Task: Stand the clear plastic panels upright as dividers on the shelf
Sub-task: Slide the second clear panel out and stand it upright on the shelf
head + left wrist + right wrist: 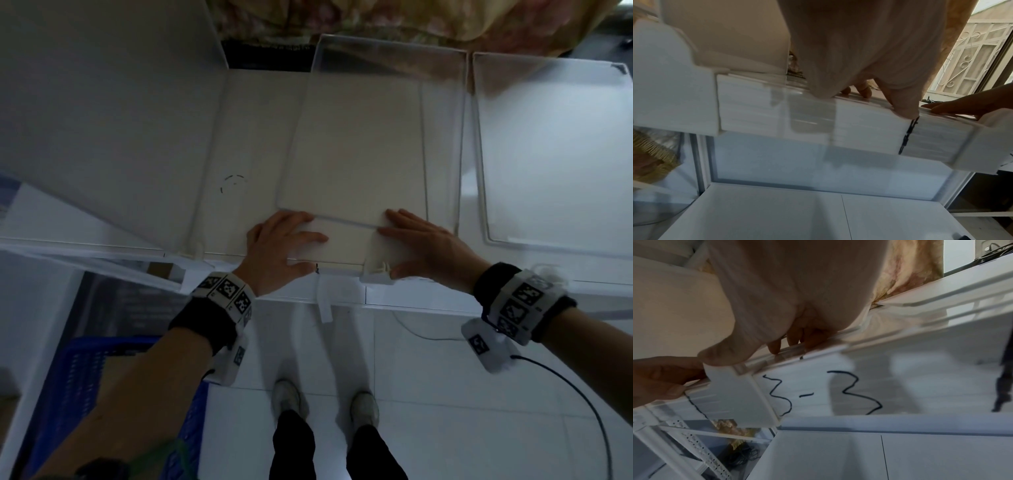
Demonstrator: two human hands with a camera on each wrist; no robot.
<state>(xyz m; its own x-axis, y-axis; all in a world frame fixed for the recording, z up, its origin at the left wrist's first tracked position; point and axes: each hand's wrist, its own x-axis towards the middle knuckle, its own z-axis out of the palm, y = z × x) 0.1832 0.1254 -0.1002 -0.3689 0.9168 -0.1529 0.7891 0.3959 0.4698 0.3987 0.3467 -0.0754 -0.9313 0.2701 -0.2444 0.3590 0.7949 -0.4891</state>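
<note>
A clear plastic panel (352, 154) lies flat on the white shelf top (246, 137). My left hand (291, 236) rests flat at its near left corner, fingers spread, thumb at the shelf's front edge (756, 105). On the near right corner my right hand (411, 236) lies flat too, its fingertips (774, 347) on the panel's edge and its thumb on a white clip (376, 270) at the front edge. Another clear panel (460, 137) stands just right of the flat one. A large one (102, 120) rises at the left, and a further panel (548, 154) shows at the right.
A second white clip (193, 250) sits on the front edge to the left. Below the shelf at the left is a blue crate (102, 377). A cable (565, 394) trails over the tiled floor beside my feet (325, 404). A patterned curtain (376, 17) hangs behind.
</note>
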